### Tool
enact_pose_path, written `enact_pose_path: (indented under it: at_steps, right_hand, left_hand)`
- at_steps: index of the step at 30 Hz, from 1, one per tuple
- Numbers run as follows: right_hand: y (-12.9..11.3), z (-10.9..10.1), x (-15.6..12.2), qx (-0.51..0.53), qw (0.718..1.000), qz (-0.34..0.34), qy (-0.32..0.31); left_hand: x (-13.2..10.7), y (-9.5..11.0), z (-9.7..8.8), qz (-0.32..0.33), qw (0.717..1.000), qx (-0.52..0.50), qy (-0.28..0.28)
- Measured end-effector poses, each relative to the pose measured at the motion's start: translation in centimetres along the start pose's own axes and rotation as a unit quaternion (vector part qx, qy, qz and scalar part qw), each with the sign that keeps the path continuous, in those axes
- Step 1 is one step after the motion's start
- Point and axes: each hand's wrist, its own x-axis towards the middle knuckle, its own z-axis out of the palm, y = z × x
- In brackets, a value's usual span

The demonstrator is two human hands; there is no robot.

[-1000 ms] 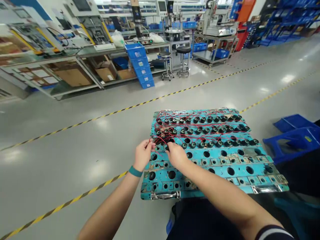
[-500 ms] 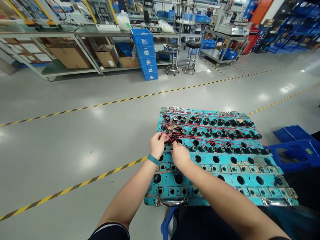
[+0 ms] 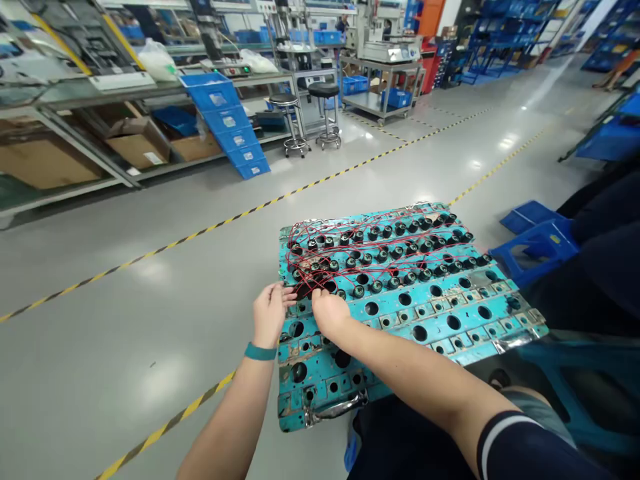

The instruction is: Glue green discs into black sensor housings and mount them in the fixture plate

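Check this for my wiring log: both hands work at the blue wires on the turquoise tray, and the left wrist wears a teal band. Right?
Not quite: the wires are red, not blue, as the head view shows. Both the left hand and the right hand are at them on the turquoise tray, teal band on the left wrist.

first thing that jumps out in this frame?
The worn turquoise fixture plate on the person's lap, full of round holes, its far rows packed with small black parts strung with tangled red wires. Both hands meet at the plate's near-left part: the left hand and right hand pinch at the wires there. Behind, yellow-black floor tape crosses the glossy grey floor toward a stack of blue bins.
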Motion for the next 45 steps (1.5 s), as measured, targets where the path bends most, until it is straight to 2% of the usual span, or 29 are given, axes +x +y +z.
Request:
enact_pose_path:
  at_steps: [2, 5, 9, 12, 16, 19, 23, 26, 28, 30, 31, 35, 37, 39, 42, 45]
  right_hand:
    - [0.1, 0.3, 0.0, 0.015, 1.0, 0.005, 0.017]
    - [0.0, 0.3, -0.6, 0.033, 0.999, 0.005, 0.04]
    - [0.8, -0.3, -4.4, 0.063, 0.995, -0.043, 0.068]
    - [4.0, 0.0, -9.5, 0.092, 0.988, -0.097, 0.082]
    - [12.0, 1.2, -17.2, 0.181, 0.969, -0.1, 0.135]
    - [18.7, 1.4, -23.1, 0.227, 0.956, -0.021, 0.184]
    - [26.3, 0.6, -31.7, 0.213, 0.931, 0.153, 0.253]
    - [30.0, 0.8, -37.9, 0.203, 0.892, 0.269, 0.302]
    - [31.3, 1.5, -40.5, 0.188, 0.867, 0.327, 0.325]
    - [31.4, 2.4, -41.1, 0.169, 0.861, 0.341, 0.336]
    - [30.9, 2.7, -40.6, 0.162, 0.869, 0.322, 0.339]
    - [26.8, 2.3, -34.9, 0.178, 0.923, 0.131, 0.315]
    - [24.3, 1.1, -32.0, 0.204, 0.938, 0.04, 0.276]
    - [22.5, 0.1, -30.0, 0.218, 0.945, -0.011, 0.243]
    - [21.4, -0.5, -29.1, 0.227, 0.947, -0.023, 0.227]
    - [21.6, 0.2, -29.2, 0.228, 0.946, -0.007, 0.229]
  left_hand:
    - [-0.2, 0.8, -0.1, 0.016, 1.0, 0.014, -0.002]
    - [-0.4, 1.7, 1.0, 0.035, 0.998, 0.04, -0.019]
    - [-0.2, 1.6, 2.7, 0.019, 0.998, 0.055, -0.022]
    - [-0.1, 1.1, 2.8, -0.01, 0.999, 0.044, -0.024]
    - [-0.5, 1.3, 2.5, -0.036, 0.998, 0.031, -0.031]
    - [-0.8, 1.7, 2.5, -0.052, 0.998, 0.032, -0.027]
    - [-0.8, 1.5, 3.1, -0.074, 0.996, 0.044, -0.007]
    - [-0.8, 1.1, 3.6, -0.094, 0.994, 0.053, -0.001]
    - [-0.9, 0.9, 3.9, -0.105, 0.993, 0.057, 0.007]
    - [-1.0, 0.7, 4.1, -0.115, 0.991, 0.06, 0.012]
    - [-1.0, 0.6, 4.2, -0.121, 0.991, 0.061, 0.014]
    - [-0.8, 0.2, 4.2, -0.149, 0.987, 0.059, 0.012]
    - [-0.7, -0.1, 4.1, -0.162, 0.985, 0.054, 0.008]
    - [-0.5, -0.3, 4.0, -0.169, 0.984, 0.049, 0.001]
    - [-0.3, -0.5, 3.8, -0.167, 0.985, 0.045, -0.007]
    - [-0.1, -0.6, 3.7, -0.15, 0.987, 0.051, 0.001]
